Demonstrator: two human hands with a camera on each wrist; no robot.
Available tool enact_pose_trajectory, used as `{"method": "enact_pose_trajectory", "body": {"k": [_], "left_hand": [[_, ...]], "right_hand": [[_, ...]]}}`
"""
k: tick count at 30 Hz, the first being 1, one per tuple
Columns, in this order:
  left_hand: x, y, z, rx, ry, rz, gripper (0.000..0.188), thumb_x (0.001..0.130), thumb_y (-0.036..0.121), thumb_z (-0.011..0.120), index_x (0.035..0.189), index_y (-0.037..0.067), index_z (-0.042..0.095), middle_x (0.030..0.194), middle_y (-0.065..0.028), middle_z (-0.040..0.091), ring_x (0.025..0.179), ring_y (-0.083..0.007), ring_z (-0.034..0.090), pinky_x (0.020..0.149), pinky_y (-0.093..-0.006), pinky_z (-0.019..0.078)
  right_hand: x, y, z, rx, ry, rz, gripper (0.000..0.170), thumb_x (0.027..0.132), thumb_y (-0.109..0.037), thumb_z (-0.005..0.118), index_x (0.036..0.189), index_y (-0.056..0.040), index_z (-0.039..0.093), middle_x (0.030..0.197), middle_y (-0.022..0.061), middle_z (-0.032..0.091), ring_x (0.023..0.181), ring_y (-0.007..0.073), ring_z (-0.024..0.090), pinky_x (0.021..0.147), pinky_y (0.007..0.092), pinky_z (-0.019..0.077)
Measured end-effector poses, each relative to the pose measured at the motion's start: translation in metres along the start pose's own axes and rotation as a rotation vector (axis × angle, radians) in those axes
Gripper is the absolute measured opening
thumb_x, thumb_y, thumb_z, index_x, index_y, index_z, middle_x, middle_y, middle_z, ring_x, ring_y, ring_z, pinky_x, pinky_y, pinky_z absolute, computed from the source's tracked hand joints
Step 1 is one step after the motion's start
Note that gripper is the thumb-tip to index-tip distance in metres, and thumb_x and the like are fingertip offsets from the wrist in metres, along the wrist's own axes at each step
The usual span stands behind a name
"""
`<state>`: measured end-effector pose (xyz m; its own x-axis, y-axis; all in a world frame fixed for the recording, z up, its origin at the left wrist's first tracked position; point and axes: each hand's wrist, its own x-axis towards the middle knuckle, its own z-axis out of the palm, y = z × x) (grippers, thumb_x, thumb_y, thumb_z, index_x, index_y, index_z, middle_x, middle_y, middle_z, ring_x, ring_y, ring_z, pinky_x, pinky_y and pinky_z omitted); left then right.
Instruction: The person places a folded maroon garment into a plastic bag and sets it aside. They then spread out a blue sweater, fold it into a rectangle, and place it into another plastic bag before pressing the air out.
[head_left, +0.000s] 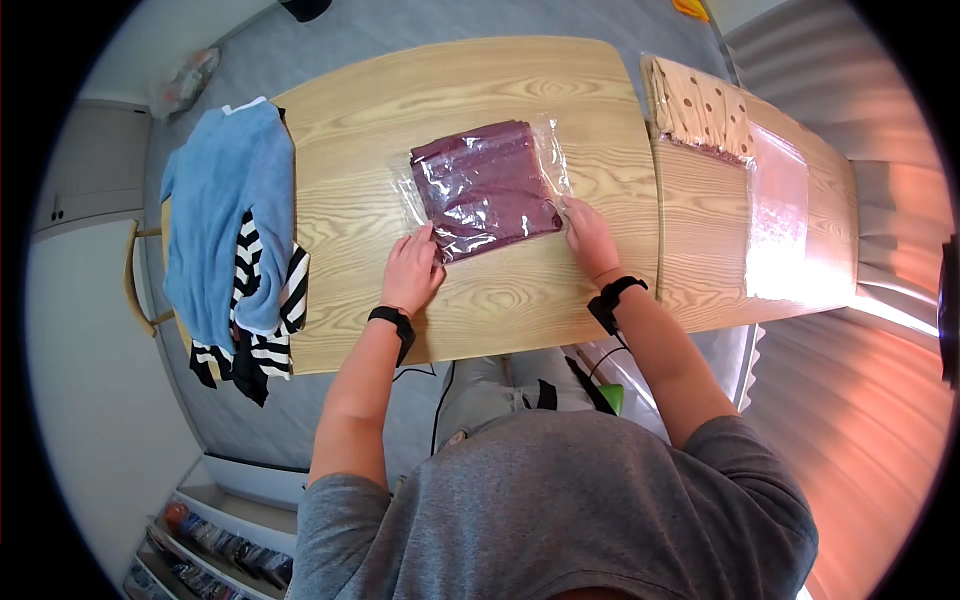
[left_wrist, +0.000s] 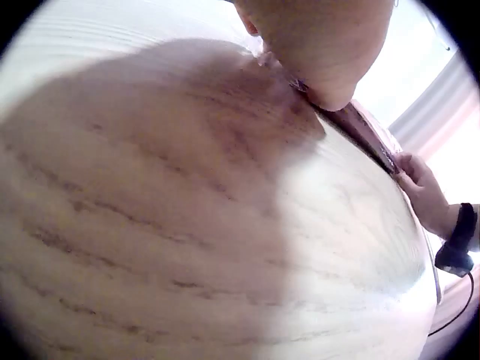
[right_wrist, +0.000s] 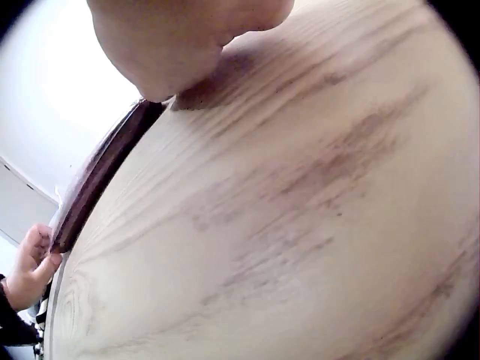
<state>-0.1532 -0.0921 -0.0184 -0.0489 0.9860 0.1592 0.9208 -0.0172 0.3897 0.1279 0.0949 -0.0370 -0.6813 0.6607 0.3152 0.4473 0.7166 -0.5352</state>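
Observation:
A folded maroon cloth in a clear plastic bag (head_left: 485, 190) lies flat on the wooden table. At its near left corner, the left hand (head_left: 412, 268) pinches the bag's edge, thumb and fingers also showing on that corner in the right wrist view, where the left hand (right_wrist: 30, 268) is at the far left. The right hand (head_left: 590, 238) pinches the near right corner; in the left wrist view this right hand (left_wrist: 426, 193) has its thumb against the package edge. Clear plastic spreads past the cloth on both sides.
On the table's left end (head_left: 330, 130) lie a blue fleece garment (head_left: 215, 200) and black-and-white striped clothing (head_left: 295, 290). A bagged beige dotted cloth (head_left: 700, 110) and an empty clear bag (head_left: 778, 215) lie on the side table at right. A chair (head_left: 135, 280) stands left.

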Motion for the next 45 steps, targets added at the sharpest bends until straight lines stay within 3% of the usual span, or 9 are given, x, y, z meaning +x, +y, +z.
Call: {"method": "enact_pose_trajectory", "body": {"k": [10, 15, 21, 24, 28, 31, 36, 40, 45], "left_hand": [[0.020, -0.001, -0.069, -0.391, -0.113, -0.140, 0.017, 0.091, 0.013, 0.052, 0.097, -0.001, 0.059, 0.097, -0.0149, 0.062, 0.083, -0.0330, 0.058, 0.075, -0.0370, 0.0471], [0.041, 0.015, -0.150, -0.664, -0.359, -0.279, 0.016, 0.089, 0.013, 0.054, 0.082, 0.000, 0.060, 0.072, -0.0058, 0.061, 0.069, -0.0176, 0.057, 0.066, -0.0288, 0.0453], [0.065, -0.053, -0.087, -0.966, -0.685, -0.578, 0.023, 0.093, 0.025, 0.053, 0.086, 0.005, 0.062, 0.075, 0.0017, 0.058, 0.072, -0.0081, 0.055, 0.068, -0.0238, 0.0432], [0.054, -0.067, -0.031, -1.031, -0.351, -1.004, 0.032, 0.096, 0.035, 0.050, 0.102, 0.005, 0.059, 0.089, -0.0055, 0.066, 0.081, -0.0133, 0.062, 0.075, -0.0252, 0.0479], [0.042, -0.056, -0.024, -1.191, 0.002, -1.233, 0.036, 0.094, 0.037, 0.055, 0.099, 0.003, 0.061, 0.085, -0.0061, 0.067, 0.072, -0.0121, 0.060, 0.070, -0.0252, 0.0480], [0.038, -0.046, -0.021, -1.108, 0.019, -1.163, 0.040, 0.089, 0.042, 0.061, 0.099, 0.003, 0.061, 0.091, -0.0044, 0.066, 0.081, -0.0113, 0.060, 0.077, -0.0246, 0.0473], [0.041, -0.035, -0.007, -1.036, 0.086, -1.059, 0.031, 0.089, 0.032, 0.064, 0.076, 0.004, 0.062, 0.064, 0.0034, 0.053, 0.054, -0.0062, 0.044, 0.049, -0.0222, 0.0343], [0.040, -0.037, -0.001, -0.979, 0.156, -1.022, 0.029, 0.090, 0.024, 0.062, 0.072, 0.001, 0.061, 0.063, 0.0010, 0.056, 0.053, -0.0056, 0.046, 0.048, -0.0242, 0.0349], [0.036, -0.044, 0.015, -0.452, 0.147, -0.900, 0.033, 0.093, 0.025, 0.052, 0.075, -0.002, 0.058, 0.066, -0.0155, 0.059, 0.060, -0.0273, 0.056, 0.058, -0.0382, 0.0430]], "right_hand": [[0.023, -0.023, -0.065, 0.228, -0.071, 0.063, 0.011, 0.085, -0.006, 0.057, 0.092, 0.0014, 0.060, 0.106, 0.0152, 0.063, 0.105, 0.0333, 0.056, 0.091, 0.0394, 0.0446], [0.048, -0.060, -0.143, 0.541, -0.492, 0.457, 0.017, 0.090, -0.016, 0.058, 0.090, 0.0015, 0.061, 0.096, 0.0077, 0.065, 0.088, 0.0164, 0.061, 0.080, 0.0298, 0.0483], [0.065, -0.019, -0.103, 0.840, -0.609, 0.634, 0.022, 0.093, -0.020, 0.055, 0.095, 0.0011, 0.060, 0.084, 0.0051, 0.062, 0.079, 0.0116, 0.060, 0.074, 0.0249, 0.0497], [0.039, 0.031, -0.035, 0.838, -0.375, 0.884, 0.026, 0.092, -0.024, 0.057, 0.097, 0.0012, 0.059, 0.083, 0.0063, 0.062, 0.074, 0.0127, 0.061, 0.069, 0.0247, 0.0505], [0.031, 0.038, -0.021, 0.894, -0.291, 1.057, 0.032, 0.090, -0.029, 0.061, 0.098, 0.0018, 0.059, 0.084, 0.0070, 0.062, 0.071, 0.0136, 0.063, 0.065, 0.0241, 0.0507], [0.032, 0.029, -0.020, 0.871, -0.203, 1.125, 0.034, 0.088, -0.031, 0.063, 0.096, 0.0013, 0.061, 0.083, 0.0058, 0.062, 0.065, 0.0130, 0.061, 0.061, 0.0231, 0.0494], [0.025, 0.025, -0.006, 0.808, -0.040, 1.080, 0.028, 0.083, -0.028, 0.069, 0.081, 0.0001, 0.068, 0.071, 0.0015, 0.062, 0.061, 0.0086, 0.054, 0.057, 0.0227, 0.0429], [0.020, 0.029, 0.007, 0.770, 0.014, 1.066, 0.019, 0.086, -0.019, 0.067, 0.077, -0.0018, 0.066, 0.069, -0.0029, 0.057, 0.059, 0.0061, 0.047, 0.056, 0.0215, 0.0365], [0.016, 0.028, 0.011, 0.685, 0.065, 1.065, 0.029, 0.082, -0.028, 0.071, 0.083, 0.0008, 0.070, 0.069, 0.0002, 0.061, 0.062, 0.0089, 0.051, 0.059, 0.0257, 0.0411]]}}
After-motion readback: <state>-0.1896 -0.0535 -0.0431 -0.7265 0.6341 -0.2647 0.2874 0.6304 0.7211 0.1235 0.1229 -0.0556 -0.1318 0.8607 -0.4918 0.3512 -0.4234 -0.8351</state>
